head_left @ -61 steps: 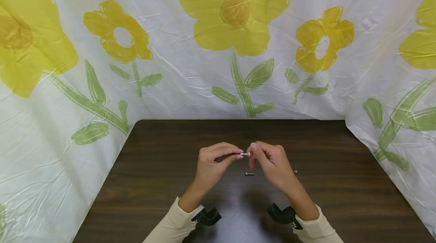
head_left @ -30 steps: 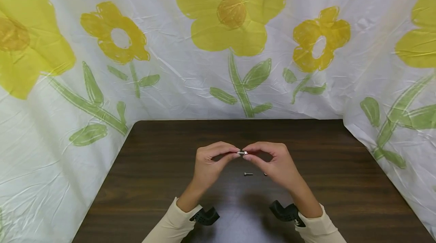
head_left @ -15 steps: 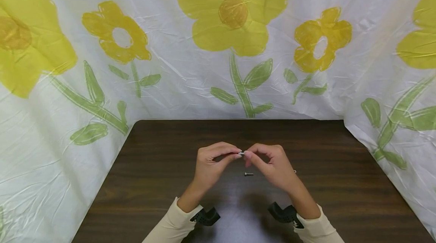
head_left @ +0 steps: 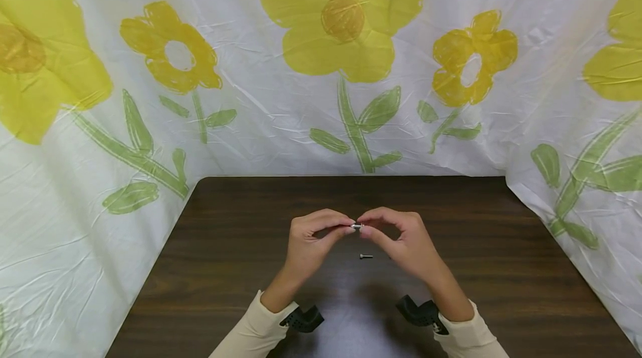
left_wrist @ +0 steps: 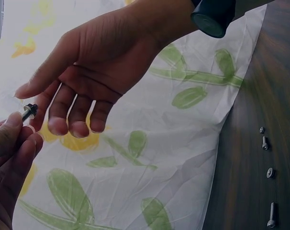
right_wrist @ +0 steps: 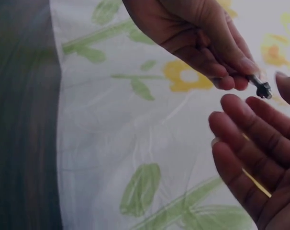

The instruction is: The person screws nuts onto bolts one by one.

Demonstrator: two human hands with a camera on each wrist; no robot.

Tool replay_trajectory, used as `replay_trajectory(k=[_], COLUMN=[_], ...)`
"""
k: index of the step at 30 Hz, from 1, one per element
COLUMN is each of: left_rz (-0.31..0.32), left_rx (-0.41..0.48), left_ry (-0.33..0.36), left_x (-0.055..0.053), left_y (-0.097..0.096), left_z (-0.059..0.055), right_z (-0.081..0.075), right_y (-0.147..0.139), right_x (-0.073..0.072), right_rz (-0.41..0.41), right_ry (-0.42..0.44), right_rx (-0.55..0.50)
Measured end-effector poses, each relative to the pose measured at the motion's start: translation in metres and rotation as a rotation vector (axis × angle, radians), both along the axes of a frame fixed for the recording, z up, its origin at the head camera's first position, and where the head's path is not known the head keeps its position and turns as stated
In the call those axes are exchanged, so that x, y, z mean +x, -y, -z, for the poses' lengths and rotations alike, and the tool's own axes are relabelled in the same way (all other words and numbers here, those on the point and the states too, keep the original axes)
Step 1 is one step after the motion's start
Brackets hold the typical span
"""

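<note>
In the head view my left hand [head_left: 313, 235] is raised over the table, pinching a small metal bolt [head_left: 355, 226] by one end between thumb and fingertips. A nut [right_wrist: 263, 90] sits on the bolt's other end, as the right wrist view shows. My right hand [head_left: 398, 238] surrounds that nut with thumb and forefinger spread. In the right wrist view a gap shows between its thumb [right_wrist: 287, 88] and the nut. The other fingers of the right hand are loosely extended, seen from the palm side in the left wrist view.
A loose bolt [head_left: 366, 256] lies on the dark wooden table [head_left: 241, 269] below the hands. The left wrist view shows it among another bolt [left_wrist: 265, 143] and two nuts, one nearer [left_wrist: 270, 173], one farther [left_wrist: 262, 130]. A flowered white curtain [head_left: 241, 140] surrounds the table.
The right fingers, turned over the nut half a second ago, have swung back and parted, leaving more of the bolt's end visible. The left hand has kept its place and its pinch.
</note>
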State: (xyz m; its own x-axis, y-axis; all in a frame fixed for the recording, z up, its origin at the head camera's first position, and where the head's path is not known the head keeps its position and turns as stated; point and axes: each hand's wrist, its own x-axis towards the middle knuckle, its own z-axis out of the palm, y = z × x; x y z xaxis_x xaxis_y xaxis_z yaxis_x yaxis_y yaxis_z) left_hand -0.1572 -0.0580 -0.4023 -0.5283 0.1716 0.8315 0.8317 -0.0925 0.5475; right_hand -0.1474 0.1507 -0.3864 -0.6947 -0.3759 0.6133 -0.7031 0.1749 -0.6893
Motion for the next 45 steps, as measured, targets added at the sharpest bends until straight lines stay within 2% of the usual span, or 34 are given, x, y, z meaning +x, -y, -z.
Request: replay_trajectory(k=[10,22,34,41,45], left_rz=[0.007,0.012,0.022,0.006,-0.014], left_rx=[0.0,0.002,-0.002,-0.003,0.0], left_ry=[0.006,0.009,0.003,0.012,0.008], left_x=[0.0002,-0.0001,0.0002,0.0006,-0.0001], left_y=[0.0005,0.0003,-0.0015,-0.0017,-0.0002], left_z=[0.0004,0.001,0.0018,0.0009,0.0007], right_z=[-0.0008,-0.0003,0.0017,0.003,0.0015], right_y=[-0.0013,0.0028,0.0071,0.005,0.0028], right_x=[-0.0014,-0.0006,0.0018,0.0004,0.0001], right_rz=[-0.017,-0.044,-0.002,-0.001,0.004], right_ry=[-0.06,-0.007,0.021,0.009,-0.048], right_rx=[-0.035,-0.014,0.01,-0.003,-0.047])
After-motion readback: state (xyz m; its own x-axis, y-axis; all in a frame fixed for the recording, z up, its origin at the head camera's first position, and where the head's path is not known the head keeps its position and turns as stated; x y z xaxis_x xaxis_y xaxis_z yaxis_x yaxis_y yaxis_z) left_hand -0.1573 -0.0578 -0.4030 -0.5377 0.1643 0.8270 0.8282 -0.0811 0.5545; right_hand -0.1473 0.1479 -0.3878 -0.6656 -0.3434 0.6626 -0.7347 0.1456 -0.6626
